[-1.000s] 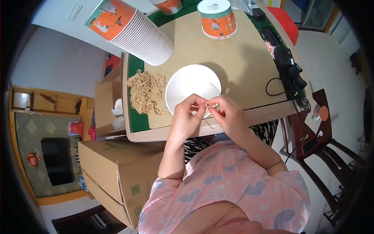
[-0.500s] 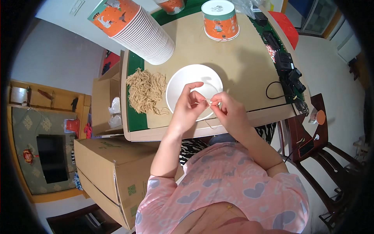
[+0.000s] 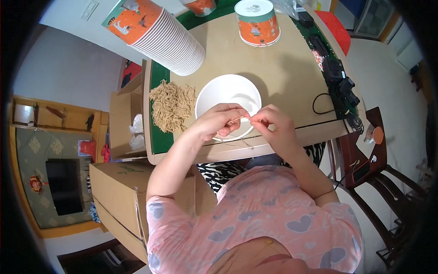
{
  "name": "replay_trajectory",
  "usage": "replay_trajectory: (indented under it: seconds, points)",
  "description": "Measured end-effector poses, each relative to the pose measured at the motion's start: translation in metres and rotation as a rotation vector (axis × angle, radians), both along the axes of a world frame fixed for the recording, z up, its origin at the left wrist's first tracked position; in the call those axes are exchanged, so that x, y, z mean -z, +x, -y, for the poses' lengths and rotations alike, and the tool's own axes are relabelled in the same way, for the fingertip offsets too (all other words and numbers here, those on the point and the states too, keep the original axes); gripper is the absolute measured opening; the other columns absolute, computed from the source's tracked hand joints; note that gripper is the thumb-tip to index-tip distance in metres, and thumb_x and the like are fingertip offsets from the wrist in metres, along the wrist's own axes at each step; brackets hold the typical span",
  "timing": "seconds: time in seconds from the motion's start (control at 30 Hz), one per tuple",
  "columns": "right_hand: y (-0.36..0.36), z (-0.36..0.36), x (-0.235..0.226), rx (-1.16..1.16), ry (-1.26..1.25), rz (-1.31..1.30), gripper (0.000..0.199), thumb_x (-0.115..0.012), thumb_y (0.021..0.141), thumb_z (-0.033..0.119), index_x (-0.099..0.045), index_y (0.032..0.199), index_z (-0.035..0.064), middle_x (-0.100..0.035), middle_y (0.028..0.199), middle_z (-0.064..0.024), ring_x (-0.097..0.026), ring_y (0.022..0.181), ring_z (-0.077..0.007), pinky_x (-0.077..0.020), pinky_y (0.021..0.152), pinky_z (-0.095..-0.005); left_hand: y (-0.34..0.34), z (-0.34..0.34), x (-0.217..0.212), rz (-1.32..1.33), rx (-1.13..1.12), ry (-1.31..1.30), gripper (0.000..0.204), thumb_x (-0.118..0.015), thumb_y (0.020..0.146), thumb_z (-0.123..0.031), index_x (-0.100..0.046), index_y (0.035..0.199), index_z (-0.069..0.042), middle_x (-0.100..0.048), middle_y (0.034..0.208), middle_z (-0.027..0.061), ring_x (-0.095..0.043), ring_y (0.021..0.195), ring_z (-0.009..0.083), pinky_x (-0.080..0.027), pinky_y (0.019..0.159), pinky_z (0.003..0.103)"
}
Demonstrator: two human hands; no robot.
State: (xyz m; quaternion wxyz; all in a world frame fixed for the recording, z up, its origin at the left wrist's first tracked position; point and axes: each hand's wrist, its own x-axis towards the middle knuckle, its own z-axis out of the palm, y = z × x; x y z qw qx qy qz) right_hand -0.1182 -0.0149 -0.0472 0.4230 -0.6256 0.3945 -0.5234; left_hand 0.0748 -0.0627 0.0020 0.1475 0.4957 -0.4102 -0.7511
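Note:
Both hands meet over the near rim of a white paper tub point(image 3: 214, 93) whose open mouth faces up. My left hand point(image 3: 219, 121) is closed, pinching a thin tan string point(image 3: 235, 120). Close beside it, my right hand point(image 3: 277, 127) pinches the same string between thumb and forefinger. Loose string ends dangle below the hands, near the table's front edge. Left of the tub lies a tangled pile of tan strings point(image 3: 172, 106). Whether a knot sits between the fingertips is too small to tell.
A tall stack of orange-printed paper tubs point(image 3: 162, 39) leans at the back left. One orange and green tub point(image 3: 258, 27) stands upside down at the back. Black adapters and cables point(image 3: 335, 73) line the table's right edge. A cardboard box point(image 3: 132, 192) stands below left.
My left hand has turned over, its back now facing up and its elbow swung outward to the left. The right hand has shifted slightly right. Both still pinch the string.

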Motion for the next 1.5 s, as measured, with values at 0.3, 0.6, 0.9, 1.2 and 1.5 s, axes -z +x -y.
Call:
replay_trajectory:
  seconds: [0.3,0.6,0.9,1.2,1.5]
  points:
    - [0.01,0.003,-0.001,0.01,-0.227,-0.185,0.01,-0.068,0.079,0.0,-0.067,0.087,0.0048,-0.059,0.086,-0.0064,-0.059,0.074,-0.0182,-0.0486,0.066,-0.0293,-0.005,0.01,0.009,0.1,0.154,0.179,0.03,-0.053,0.096,-0.033,-0.055,0.08,-0.008,-0.037,0.058,-0.0069,-0.026,0.045,0.0021,-0.015,0.039,0.02]
    - [0.01,-0.009,0.015,0.043,-0.246,-0.157,0.011,-0.072,0.076,0.001,-0.065,0.083,0.0057,-0.055,0.094,-0.0061,-0.058,0.078,-0.0193,-0.0483,0.066,-0.0299,-0.004,0.009,0.031,0.083,0.075,0.124,0.019,-0.06,0.092,-0.022,-0.059,0.083,-0.006,-0.043,0.062,-0.0065,-0.03,0.047,0.0011,-0.017,0.04,0.019]
    - [0.003,-0.008,0.022,0.118,-0.095,0.013,0.009,-0.067,0.081,-0.003,-0.063,0.086,0.0028,-0.062,0.088,-0.0057,-0.061,0.077,-0.0147,-0.0491,0.071,-0.0246,-0.01,-0.016,0.015,-0.101,-0.094,-0.104,0.007,-0.064,0.086,-0.003,-0.063,0.093,0.0,-0.057,0.07,-0.001,-0.045,0.053,0.0038,-0.033,0.048,0.02]
    - [0.007,-0.012,0.034,-0.001,0.229,0.471,0.011,-0.064,0.085,-0.003,-0.059,0.093,0.0008,-0.064,0.085,-0.0028,-0.062,0.075,-0.0084,-0.0493,0.065,-0.0219,-0.039,-0.063,0.009,0.443,-0.019,-1.124,0.009,-0.069,0.081,0.0,-0.065,0.087,-0.003,-0.058,0.068,0.0035,-0.047,0.052,0.0099,-0.039,0.049,0.026]
    - [0.003,-0.019,0.028,0.127,0.065,0.336,0.033,-0.064,0.082,-0.008,-0.049,0.108,0.0031,-0.064,0.088,-0.0038,-0.059,0.073,-0.0065,-0.0441,0.061,-0.0182,-0.041,-0.074,0.016,0.542,-0.029,-1.25,0.012,-0.07,0.078,0.0,-0.066,0.089,-0.004,-0.058,0.07,0.0066,-0.054,0.053,0.0168,-0.043,0.049,0.029]
